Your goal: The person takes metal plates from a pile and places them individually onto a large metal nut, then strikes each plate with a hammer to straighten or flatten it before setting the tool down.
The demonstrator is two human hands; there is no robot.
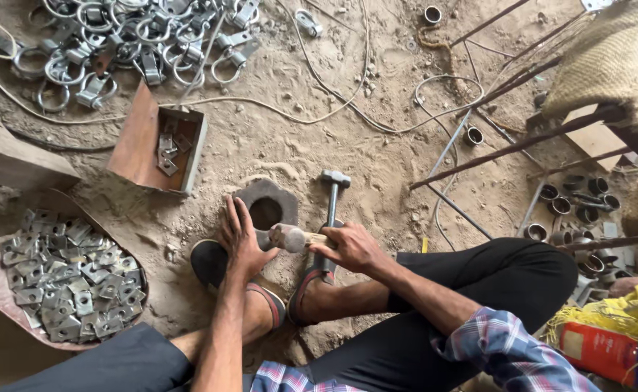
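I sit on sandy ground with both sandalled feet in front of me. Between them lies a dark grey metal block (279, 199) with a round hole in its middle. My left hand (242, 238) rests on the block's near edge, fingers spread, touching the tip of a pale stubby tool (290, 237). My right hand (352, 248) is closed around that tool's other end and holds it level, pointing left. A steel hammer (333, 190) lies on the sand just beyond my right hand, head away from me, its handle running under the hand.
A rusty tray of several flat metal plates (72, 283) lies at the left. A rusty box (161, 149) holds a few plates. Metal ring clamps (126, 43) are piled at the top left. Wires, rods and short pipe pieces (573, 207) lie on the right, a red can (596, 351) bottom right.
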